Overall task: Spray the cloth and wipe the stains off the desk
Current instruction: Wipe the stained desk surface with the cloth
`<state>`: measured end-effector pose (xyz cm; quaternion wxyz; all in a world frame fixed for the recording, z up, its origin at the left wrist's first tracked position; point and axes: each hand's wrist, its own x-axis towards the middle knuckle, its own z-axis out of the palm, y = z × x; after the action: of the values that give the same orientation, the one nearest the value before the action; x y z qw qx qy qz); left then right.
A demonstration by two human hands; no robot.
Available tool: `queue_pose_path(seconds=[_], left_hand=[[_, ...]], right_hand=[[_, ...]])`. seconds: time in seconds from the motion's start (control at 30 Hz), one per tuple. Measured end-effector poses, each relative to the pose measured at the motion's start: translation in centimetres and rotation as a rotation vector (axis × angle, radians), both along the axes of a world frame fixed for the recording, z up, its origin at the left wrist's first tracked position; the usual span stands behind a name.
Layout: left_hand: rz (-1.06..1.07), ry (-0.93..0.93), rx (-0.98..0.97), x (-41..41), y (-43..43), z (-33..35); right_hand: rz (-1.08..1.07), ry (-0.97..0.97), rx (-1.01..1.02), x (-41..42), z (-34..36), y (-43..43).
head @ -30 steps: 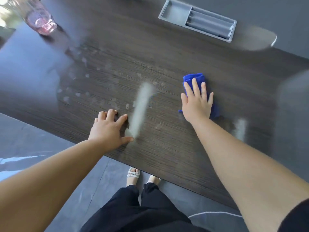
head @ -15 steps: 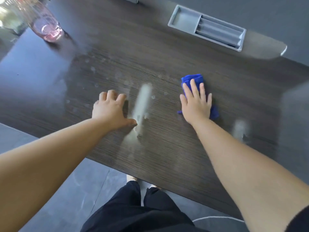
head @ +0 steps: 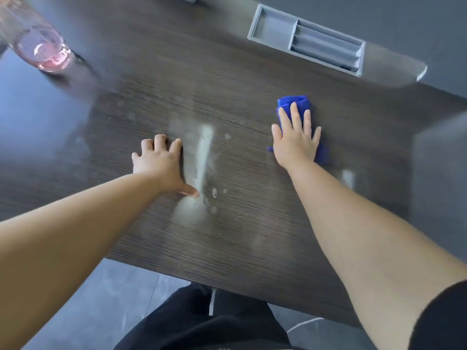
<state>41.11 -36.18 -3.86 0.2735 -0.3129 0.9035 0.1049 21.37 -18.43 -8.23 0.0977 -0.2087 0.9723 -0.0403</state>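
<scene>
The left hand (head: 161, 165) has slid a little further from the person along the pale streak (head: 204, 152). A second ago its fingers lay beside the streak's lower half; now they reach toward its upper part, with the thumb tip touching the streak's foot. A faint smear now fans out below the thumb where the wood looked plain before. The view has also swung: the person's feet have dropped out of sight and the grey tray (head: 307, 39) sits further right in the picture.

The right hand (head: 297, 140) has hardly shifted against the streak. It lies flat, fingers straight and spread, pressing the folded blue cloth (head: 294, 102) onto the tabletop (head: 252, 236), well to the right of the streak. The cloth shows beyond the fingertips and at the outer edge of the palm. The left hand is palm down with fingers slightly bent, holding nothing and apparently bracing.

For the task this means little cleaning has happened in the last second. The main streak looks as strong as before, and a short pale mark (head: 348, 178) near the right forearm is untouched. The scattered spots seen earlier left of the streak look fainter, but the picture is motion-blurred, so that may be blur and not wiping. A few spots (head: 214, 192) by the streak's foot are plain. The bottle (head: 43, 49) of pink liquid stands at the far left corner, well away from both hands. The wiping pass across the streak looks like the step ahead.
</scene>
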Motion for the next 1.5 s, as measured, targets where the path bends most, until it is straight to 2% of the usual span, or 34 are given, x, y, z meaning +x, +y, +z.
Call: queue_pose_path(seconds=[0.07, 0.1, 0.2, 0.23, 0.27, 0.33, 0.43, 0.5, 0.53, 0.57, 0.63, 0.7, 0.73, 0.8, 0.93, 1.0, 1.07, 1.13, 1.2, 1.23, 1.3, 1.4, 1.43, 1.5], left_hand=[[-0.004, -0.016, 0.000, -0.2, 0.0, 0.2], [-0.004, -0.022, -0.002, -0.3, 0.0, 0.3], [-0.003, -0.046, -0.005, -0.7, 0.2, 0.6], [-0.005, -0.054, -0.006, -0.7, 0.2, 0.7], [-0.008, -0.060, -0.010, -0.9, 0.2, 0.7], [-0.005, -0.075, -0.011, -1.0, 0.3, 1.0], [0.000, -0.094, -0.018, -1.3, 0.4, 1.1], [0.013, -0.104, -0.018, -1.5, 0.4, 1.3], [0.015, -0.104, -0.014, -1.6, 0.4, 1.4], [0.020, -0.103, -0.009, -1.6, 0.5, 1.5], [0.024, -0.104, -0.002, -1.6, 0.5, 1.6], [0.031, -0.104, -0.001, -1.5, 0.6, 1.5], [0.034, -0.103, 0.003, -1.6, 0.5, 1.5], [0.041, -0.104, 0.015, -1.6, 0.4, 1.5], [0.048, -0.094, 0.021, -1.4, 0.4, 1.2], [0.050, -0.089, 0.027, -1.2, 0.4, 1.2], [0.044, -0.092, 0.036, -1.2, 0.3, 1.2], [0.042, -0.096, 0.035, -1.1, 0.2, 1.1], [0.038, -0.106, 0.040, -1.1, 0.2, 1.1], [0.035, -0.107, 0.040, -1.1, 0.2, 1.1], [0.024, -0.116, 0.044, -1.2, 0.1, 1.3], [0.031, -0.119, 0.046, -1.1, 0.2, 1.2], [0.037, -0.113, 0.046, -1.0, 0.1, 1.1], [0.040, -0.107, 0.051, -0.9, 0.0, 1.1]], right_hand=[[-0.057, 0.006, -0.001, 2.7, -0.1, -2.4], [0.042, 0.019, -0.014, 4.4, -0.4, -2.9], [0.589, 0.051, -0.049, 6.8, -0.9, -0.7], [0.700, 0.046, -0.042, 5.3, -0.7, 0.3], [0.717, 0.040, -0.030, 2.9, -0.6, 0.9], [0.531, 0.050, 0.005, -1.9, -0.4, 1.3], [0.006, -0.036, 0.031, -6.5, 0.2, -1.4], [-0.132, -0.052, 0.024, -5.4, 0.3, -4.5], [-0.078, -0.053, 0.026, -3.8, 0.2, -5.6], [0.063, -0.037, 0.013, -2.1, -0.1, -6.2], [0.481, 0.006, -0.052, 1.2, -0.6, -5.2], [0.813, 0.031, -0.057, 0.3, -0.7, -3.5], [0.886, 0.009, -0.046, -1.5, -0.5, -3.3], [0.830, 0.010, -0.001, -5.1, -0.3, -4.4], [0.317, -0.013, 0.048, -7.3, 0.0, -10.9], [0.275, -0.011, 0.045, -5.3, 0.0, -13.2], [0.469, 0.000, -0.002, -2.6, -0.5, -13.2], [0.793, 0.027, -0.078, -0.2, -0.9, -11.2], [1.066, 0.015, -0.083, -0.8, -0.9, -9.7], [1.132, 0.009, -0.065, -2.4, -0.7, -10.0], [1.038, 0.004, -0.027, -5.6, -0.4, -12.4], [0.597, -0.020, 0.042, -7.5, 0.0, -17.4], [0.513, -0.012, 0.044, -6.6, 0.0, -18.6], [0.526, -0.003, 0.033, -3.3, -0.1, -19.2]])
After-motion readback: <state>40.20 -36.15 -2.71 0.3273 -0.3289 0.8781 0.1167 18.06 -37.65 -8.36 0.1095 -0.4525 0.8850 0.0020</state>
